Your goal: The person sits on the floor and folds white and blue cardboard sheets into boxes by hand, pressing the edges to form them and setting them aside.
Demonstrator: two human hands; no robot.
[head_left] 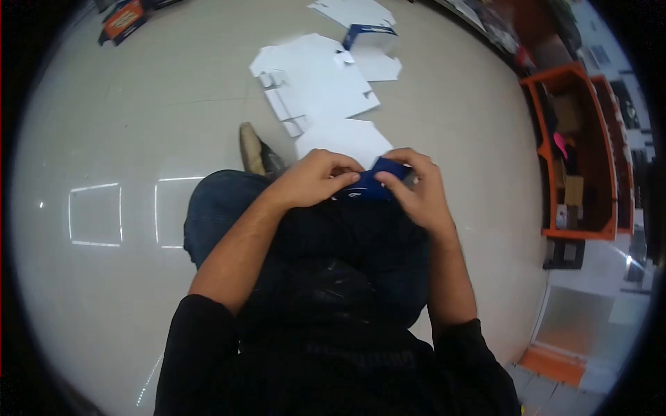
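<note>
Over my lap I hold a flattened cardboard box, dark blue on its printed outer face. Its white inner panel stretches forward, away from me. My left hand pinches the blue near edge, thumb on top. At the right end, my right hand grips a raised blue flap between thumb and fingers. Some fingertips of both hands are hidden behind the cardboard.
Ahead on the tiled floor lies a large white unfolded cardboard sheet. Beyond it is a partly folded blue and white box. An orange shelf unit stands at right. My shoe is left of the sheets.
</note>
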